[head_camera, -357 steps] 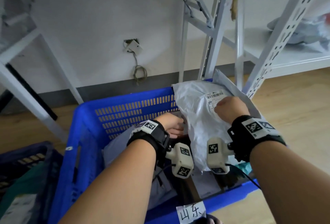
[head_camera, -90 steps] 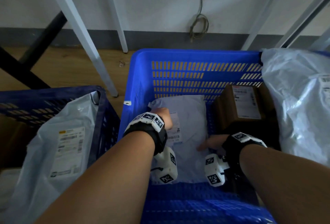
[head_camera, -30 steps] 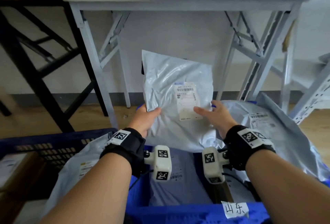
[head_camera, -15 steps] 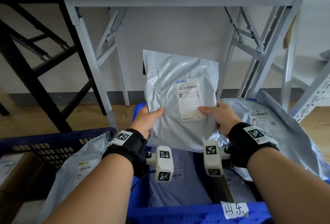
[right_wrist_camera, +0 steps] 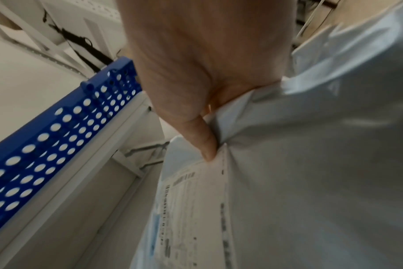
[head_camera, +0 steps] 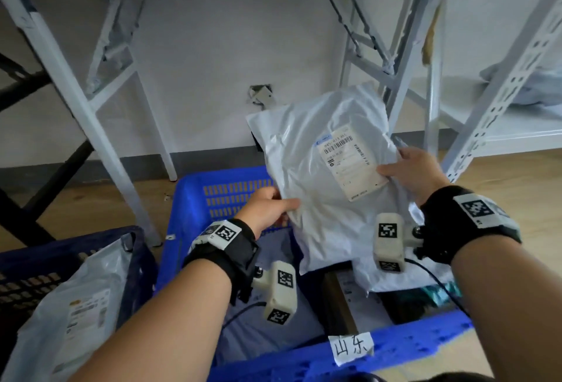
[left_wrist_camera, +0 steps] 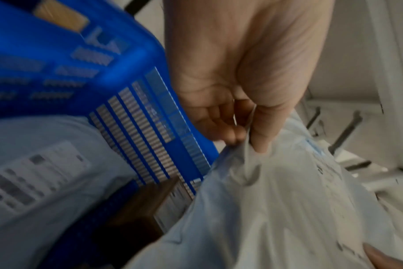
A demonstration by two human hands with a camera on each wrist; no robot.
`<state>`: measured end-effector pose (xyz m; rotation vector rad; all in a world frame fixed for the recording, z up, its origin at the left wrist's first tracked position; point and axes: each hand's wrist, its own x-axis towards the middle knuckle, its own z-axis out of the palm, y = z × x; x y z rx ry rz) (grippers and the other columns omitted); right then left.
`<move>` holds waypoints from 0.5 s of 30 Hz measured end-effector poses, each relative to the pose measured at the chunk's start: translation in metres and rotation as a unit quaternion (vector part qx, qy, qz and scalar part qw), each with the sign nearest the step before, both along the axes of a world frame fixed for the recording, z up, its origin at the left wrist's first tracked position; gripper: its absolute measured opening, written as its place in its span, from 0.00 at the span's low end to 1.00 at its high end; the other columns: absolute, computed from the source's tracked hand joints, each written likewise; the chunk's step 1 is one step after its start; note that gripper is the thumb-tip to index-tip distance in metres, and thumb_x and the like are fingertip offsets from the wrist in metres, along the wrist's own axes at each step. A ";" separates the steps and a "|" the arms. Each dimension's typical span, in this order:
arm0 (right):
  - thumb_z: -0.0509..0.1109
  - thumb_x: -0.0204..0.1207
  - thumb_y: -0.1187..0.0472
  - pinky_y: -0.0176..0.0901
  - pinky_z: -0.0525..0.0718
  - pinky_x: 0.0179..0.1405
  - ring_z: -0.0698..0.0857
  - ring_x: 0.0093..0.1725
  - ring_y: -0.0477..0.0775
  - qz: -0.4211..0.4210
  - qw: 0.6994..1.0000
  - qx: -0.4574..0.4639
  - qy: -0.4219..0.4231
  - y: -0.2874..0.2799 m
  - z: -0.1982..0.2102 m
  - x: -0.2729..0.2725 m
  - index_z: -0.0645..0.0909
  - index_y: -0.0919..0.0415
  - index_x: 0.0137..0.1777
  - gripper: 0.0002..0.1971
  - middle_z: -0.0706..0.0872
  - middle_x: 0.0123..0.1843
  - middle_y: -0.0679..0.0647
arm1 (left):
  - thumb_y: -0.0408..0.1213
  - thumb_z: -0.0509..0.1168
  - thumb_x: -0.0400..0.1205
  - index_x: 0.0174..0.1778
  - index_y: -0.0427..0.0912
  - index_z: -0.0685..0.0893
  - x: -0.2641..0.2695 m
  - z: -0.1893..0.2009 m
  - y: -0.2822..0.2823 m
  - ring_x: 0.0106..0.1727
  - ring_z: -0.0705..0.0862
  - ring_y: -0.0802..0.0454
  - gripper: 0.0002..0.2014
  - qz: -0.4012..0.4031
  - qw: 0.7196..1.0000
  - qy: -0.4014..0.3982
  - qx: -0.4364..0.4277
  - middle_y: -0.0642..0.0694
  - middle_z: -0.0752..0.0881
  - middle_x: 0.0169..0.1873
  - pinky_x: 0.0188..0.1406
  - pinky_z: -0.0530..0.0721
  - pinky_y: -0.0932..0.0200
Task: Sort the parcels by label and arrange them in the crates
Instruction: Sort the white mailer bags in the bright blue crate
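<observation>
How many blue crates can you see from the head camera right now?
2: a bright blue plastic crate with a handwritten paper tag directly below the held parcel, and a darker blue crate at lower left. A blue edge on the table above may be another.

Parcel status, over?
Both hands, left and right, pinch grey parcel, tilted above blue crate. Box and mailers already inside.

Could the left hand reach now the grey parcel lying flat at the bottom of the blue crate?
Probably not yet. The left hand pinches the white parcel, which the right hand also holds above the blue crate. The grey parcel lies uncovered just below, so releasing should free it.
</observation>
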<state>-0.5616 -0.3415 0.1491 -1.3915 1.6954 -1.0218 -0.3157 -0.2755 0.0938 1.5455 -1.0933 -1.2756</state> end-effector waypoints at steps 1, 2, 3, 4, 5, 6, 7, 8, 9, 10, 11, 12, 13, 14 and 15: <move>0.74 0.69 0.70 0.52 0.87 0.51 0.87 0.48 0.61 -0.026 1.000 -0.016 0.006 0.000 0.002 -0.010 0.84 0.62 0.57 0.16 0.88 0.49 0.58 | 0.27 0.70 0.79 0.55 0.34 0.82 -0.013 0.000 -0.007 0.27 0.81 0.53 0.09 -0.011 1.000 0.016 0.005 0.41 0.86 0.39 0.23 0.82 0.65; 0.72 0.69 0.70 0.47 0.85 0.50 0.86 0.49 0.60 -0.053 0.998 -0.033 0.017 -0.002 0.002 -0.021 0.84 0.60 0.60 0.18 0.87 0.50 0.56 | 0.26 0.69 0.79 0.52 0.34 0.82 -0.026 0.000 -0.014 0.27 0.81 0.54 0.07 -0.023 0.999 0.027 0.007 0.41 0.86 0.38 0.24 0.84 0.64; 0.71 0.70 0.69 0.44 0.82 0.50 0.85 0.51 0.58 -0.078 0.995 -0.052 0.039 -0.003 0.003 -0.030 0.82 0.57 0.62 0.20 0.86 0.53 0.55 | 0.25 0.68 0.80 0.48 0.35 0.82 -0.039 0.000 -0.022 0.24 0.81 0.55 0.05 -0.034 0.999 0.039 0.008 0.41 0.85 0.36 0.23 0.84 0.63; 0.70 0.71 0.68 0.43 0.81 0.53 0.85 0.55 0.58 -0.096 0.991 -0.066 0.067 -0.005 0.002 -0.039 0.81 0.56 0.66 0.22 0.86 0.58 0.55 | 0.23 0.67 0.80 0.45 0.36 0.82 -0.051 0.000 -0.030 0.21 0.80 0.57 0.04 -0.044 0.998 0.045 0.007 0.42 0.84 0.33 0.22 0.84 0.63; 0.68 0.72 0.68 0.42 0.80 0.56 0.84 0.60 0.58 -0.107 0.987 -0.077 0.095 -0.006 0.002 -0.046 0.79 0.56 0.69 0.24 0.85 0.62 0.55 | 0.22 0.67 0.80 0.42 0.37 0.81 -0.063 0.000 -0.036 0.18 0.79 0.59 0.06 -0.052 0.997 0.049 0.008 0.43 0.83 0.30 0.21 0.84 0.63; 0.68 0.72 0.67 0.42 0.79 0.59 0.83 0.64 0.57 -0.113 0.984 -0.083 0.114 -0.008 0.000 -0.052 0.78 0.56 0.71 0.25 0.84 0.66 0.55 | 0.22 0.66 0.79 0.41 0.37 0.80 -0.074 -0.002 -0.043 0.17 0.79 0.59 0.07 -0.064 0.997 0.045 0.013 0.43 0.83 0.29 0.21 0.84 0.62; 0.68 0.73 0.67 0.42 0.78 0.61 0.82 0.65 0.57 -0.116 0.982 -0.081 0.128 -0.010 -0.002 -0.057 0.77 0.56 0.72 0.25 0.84 0.68 0.54 | 0.21 0.66 0.79 0.41 0.37 0.80 -0.085 -0.004 -0.049 0.17 0.80 0.59 0.07 -0.080 0.996 0.040 0.023 0.44 0.83 0.28 0.22 0.85 0.61; 0.69 0.73 0.66 0.42 0.78 0.60 0.82 0.65 0.56 -0.115 0.981 -0.066 0.141 -0.013 -0.006 -0.060 0.78 0.55 0.71 0.25 0.83 0.68 0.54 | 0.21 0.66 0.79 0.41 0.36 0.80 -0.095 -0.008 -0.055 0.18 0.81 0.58 0.06 -0.099 0.994 0.032 0.041 0.44 0.84 0.27 0.23 0.86 0.60; 0.69 0.73 0.65 0.42 0.78 0.58 0.83 0.63 0.56 -0.104 0.981 -0.042 0.156 -0.016 -0.011 -0.061 0.79 0.54 0.70 0.23 0.84 0.67 0.54 | 0.22 0.66 0.80 0.41 0.36 0.80 -0.105 -0.012 -0.060 0.18 0.81 0.58 0.06 -0.117 0.991 0.020 0.062 0.44 0.84 0.28 0.24 0.86 0.59; 0.70 0.73 0.64 0.42 0.80 0.56 0.84 0.59 0.57 -0.084 0.982 -0.007 0.169 -0.019 -0.019 -0.062 0.80 0.54 0.68 0.22 0.85 0.65 0.54 | 0.23 0.66 0.81 0.40 0.37 0.80 -0.113 -0.018 -0.064 0.19 0.81 0.57 0.06 -0.137 0.987 -0.003 0.089 0.43 0.83 0.29 0.25 0.86 0.59; 0.71 0.72 0.63 0.44 0.82 0.56 0.85 0.56 0.57 -0.055 0.981 0.030 0.186 -0.021 -0.028 -0.062 0.81 0.54 0.66 0.21 0.86 0.63 0.55 | 0.25 0.65 0.82 0.41 0.37 0.79 -0.121 -0.023 -0.067 0.19 0.81 0.57 0.05 -0.157 0.981 -0.024 0.113 0.42 0.83 0.31 0.27 0.86 0.58; 0.72 0.72 0.63 0.46 0.83 0.58 0.85 0.56 0.58 -0.023 0.975 0.067 0.210 -0.022 -0.036 -0.061 0.83 0.56 0.64 0.19 0.87 0.62 0.56 | 0.26 0.65 0.83 0.43 0.36 0.79 -0.128 -0.028 -0.068 0.18 0.80 0.57 0.04 -0.169 0.976 -0.037 0.133 0.41 0.82 0.32 0.29 0.85 0.58; 0.72 0.72 0.63 0.48 0.83 0.61 0.85 0.58 0.59 0.003 0.967 0.091 0.240 -0.023 -0.042 -0.060 0.84 0.59 0.62 0.17 0.87 0.61 0.57 | 0.27 0.64 0.83 0.44 0.36 0.79 -0.133 -0.033 -0.069 0.18 0.80 0.57 0.03 -0.174 0.973 -0.041 0.144 0.41 0.82 0.32 0.30 0.84 0.57; 0.72 0.73 0.63 0.49 0.82 0.62 0.85 0.59 0.60 0.016 0.959 0.100 0.266 -0.023 -0.046 -0.059 0.85 0.61 0.59 0.14 0.87 0.61 0.58 | 0.27 0.64 0.83 0.43 0.37 0.78 -0.135 -0.036 -0.070 0.18 0.80 0.57 0.04 -0.173 0.973 -0.041 0.149 0.41 0.81 0.32 0.30 0.84 0.58; 0.71 0.74 0.63 0.49 0.82 0.63 0.85 0.59 0.60 0.016 0.954 0.102 0.282 -0.023 -0.047 -0.059 0.86 0.62 0.58 0.13 0.87 0.60 0.58 | 0.28 0.64 0.83 0.42 0.38 0.78 -0.136 -0.039 -0.069 0.19 0.80 0.57 0.05 -0.169 0.974 -0.040 0.149 0.41 0.81 0.32 0.29 0.83 0.60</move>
